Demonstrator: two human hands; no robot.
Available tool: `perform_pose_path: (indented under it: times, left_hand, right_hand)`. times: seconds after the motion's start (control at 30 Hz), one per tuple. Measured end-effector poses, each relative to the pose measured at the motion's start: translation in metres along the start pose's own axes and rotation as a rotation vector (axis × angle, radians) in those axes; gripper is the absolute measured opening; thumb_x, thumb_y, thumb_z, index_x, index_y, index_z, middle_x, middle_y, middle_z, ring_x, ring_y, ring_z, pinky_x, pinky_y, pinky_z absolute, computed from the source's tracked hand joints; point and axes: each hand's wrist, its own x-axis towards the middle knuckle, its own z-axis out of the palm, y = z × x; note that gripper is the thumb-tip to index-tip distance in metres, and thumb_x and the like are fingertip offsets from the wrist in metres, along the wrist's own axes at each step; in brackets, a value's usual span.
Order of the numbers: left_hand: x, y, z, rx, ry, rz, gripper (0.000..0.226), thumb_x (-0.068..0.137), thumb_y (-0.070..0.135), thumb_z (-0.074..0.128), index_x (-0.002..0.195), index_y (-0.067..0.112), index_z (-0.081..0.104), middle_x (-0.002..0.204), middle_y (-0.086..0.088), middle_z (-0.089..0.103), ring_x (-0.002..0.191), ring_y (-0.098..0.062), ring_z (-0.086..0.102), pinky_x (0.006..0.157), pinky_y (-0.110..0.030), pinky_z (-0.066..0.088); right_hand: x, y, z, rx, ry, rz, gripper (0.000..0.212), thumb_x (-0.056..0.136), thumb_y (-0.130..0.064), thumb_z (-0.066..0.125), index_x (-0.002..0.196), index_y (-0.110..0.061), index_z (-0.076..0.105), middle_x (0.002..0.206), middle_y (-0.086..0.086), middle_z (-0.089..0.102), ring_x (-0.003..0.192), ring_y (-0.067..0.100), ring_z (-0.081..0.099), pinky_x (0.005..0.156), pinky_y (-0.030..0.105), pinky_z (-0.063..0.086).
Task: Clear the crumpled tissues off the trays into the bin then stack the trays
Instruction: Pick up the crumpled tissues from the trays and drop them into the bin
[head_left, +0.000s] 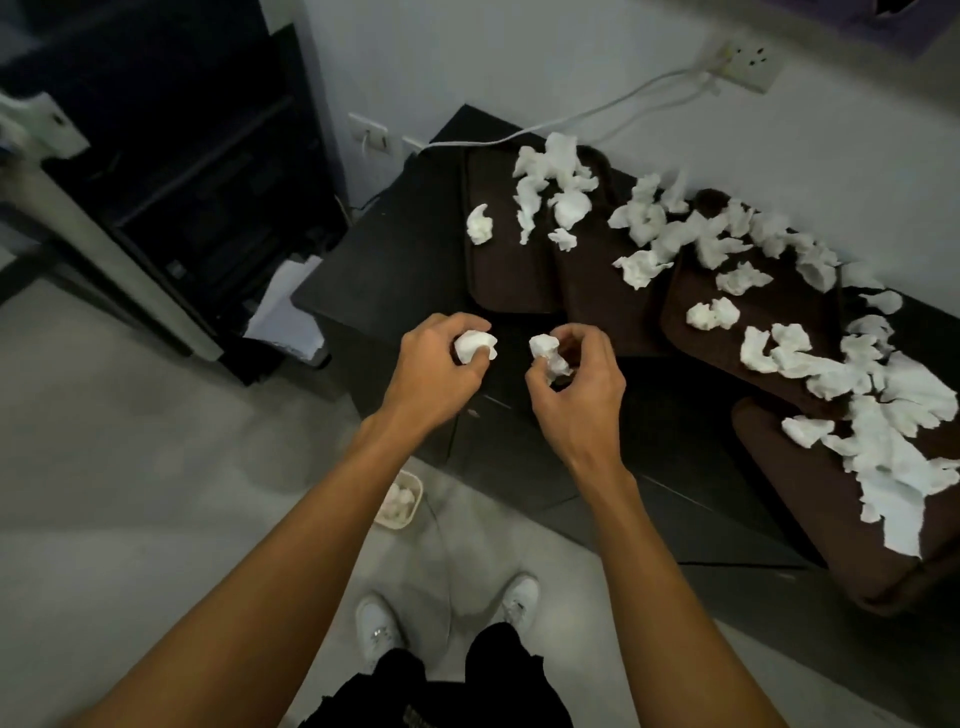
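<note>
My left hand (434, 371) grips a crumpled white tissue (475, 345) above the near left part of the black table (395, 270). Beside it, my right hand (579, 384) pinches another crumpled tissue (548, 353). Several dark brown trays lie along the table: a far left tray (506, 280), a middle tray (763, 306) and a near right tray (810, 514). Many white crumpled tissues (558, 187) are scattered over them, with a big heap (893, 431) on the right. A small pale bin (400, 501) with tissues in it stands on the floor under my left forearm.
A white cable (597, 111) runs from a wall socket (748, 65) down onto the table's back edge. A dark cabinet (208, 197) stands to the left. My feet in white shoes (376, 626) are on the grey floor near the table.
</note>
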Motion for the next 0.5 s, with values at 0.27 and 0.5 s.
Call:
perform_pose_path:
  times: [0.27,0.5]
  left_hand:
    - [-0.041,-0.082,-0.088,0.032,0.147,-0.122,0.026,0.086,0.027,0.072,0.111,0.028,0.071,0.105,0.008,0.067,0.091,-0.007,0.066,0.083,-0.028,0.057]
    - [-0.069,-0.129,-0.121,-0.009,0.218,-0.276,0.025,0.088,0.028,0.075,0.113,0.027,0.071,0.109,0.007,0.068,0.092,-0.003,0.066,0.075,-0.011,0.051]
  right_hand:
    - [-0.043,-0.049,0.098,0.092,-0.214,0.03,0.025,0.09,-0.012,0.072,0.111,-0.021,0.062,0.109,-0.007,0.058,0.1,0.006,0.06,0.076,0.018,0.053]
    - [-0.062,-0.061,0.158,0.117,-0.338,0.016,0.022,0.093,-0.013,0.071,0.113,-0.022,0.064,0.11,-0.007,0.06,0.1,0.005,0.061,0.081,0.023,0.056]
